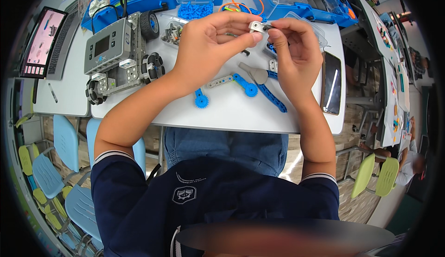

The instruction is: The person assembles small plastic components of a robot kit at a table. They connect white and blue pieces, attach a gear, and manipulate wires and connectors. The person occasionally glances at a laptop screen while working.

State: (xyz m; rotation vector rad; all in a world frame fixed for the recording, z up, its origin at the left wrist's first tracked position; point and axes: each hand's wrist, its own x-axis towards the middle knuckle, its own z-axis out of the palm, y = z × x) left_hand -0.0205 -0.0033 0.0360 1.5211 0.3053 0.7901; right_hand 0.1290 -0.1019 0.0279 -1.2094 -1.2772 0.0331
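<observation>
"So, which step are you seeing now?"

"The left hand (204,48) is holding a small white connector (255,26) between its thumb and fingers, and the right hand (299,55) is pinching a small dark pin (267,27) just beside it. I am judging that the person is joining these two, or perhaps separating them; I cannot tell which."

"And where are these pieces being held?"

"They are hanging in the air above the bench (178,113), farther from the body than the blue gear piece (250,89) and the grey beam (220,81), which are lying there."

"What is the next move calling for, in your opinion?"

"Probably it is calling for a steady left grip and a fine turning of the right fingertips, with the pin pointing along a hole. Whether its tip is already sitting inside, I cannot see."

"How are the arms posing?"

"Both forearms are reaching forward and converging. The thumbs are lying on the side nearer the body, the index fingers are curling beyond, and the hands are almost meeting, fingertips to fingertips."
</observation>
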